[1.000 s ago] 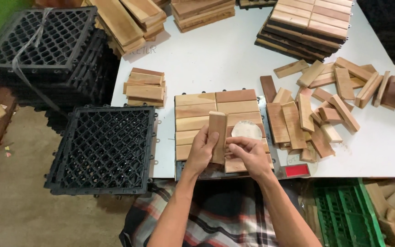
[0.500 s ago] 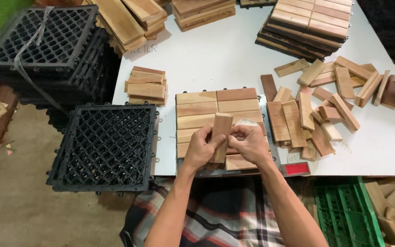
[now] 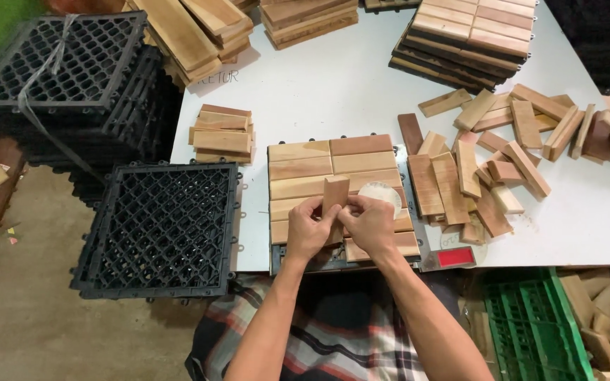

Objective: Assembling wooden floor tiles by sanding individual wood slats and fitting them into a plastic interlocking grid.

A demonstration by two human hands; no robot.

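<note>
Hands [image 3: 340,226] around wooden slat [image 3: 334,194] above cluttered white table [image 3: 333,92], concrete floor [image 3: 30,324] beside.

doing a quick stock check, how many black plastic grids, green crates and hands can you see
black plastic grid stack: 1
loose black plastic grid: 1
green crate: 1
hands, left hand and right hand, both on one wood slat: 2
total: 5

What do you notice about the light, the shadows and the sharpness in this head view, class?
Head view: even overhead light on the white table, no harsh glare; soft shadows lie beside the stacked wood slats; the hands and the wooden piece they hold are fairly sharp; the black plastic grid looks dark but readable; edges bow slightly from the wide lens.
</note>
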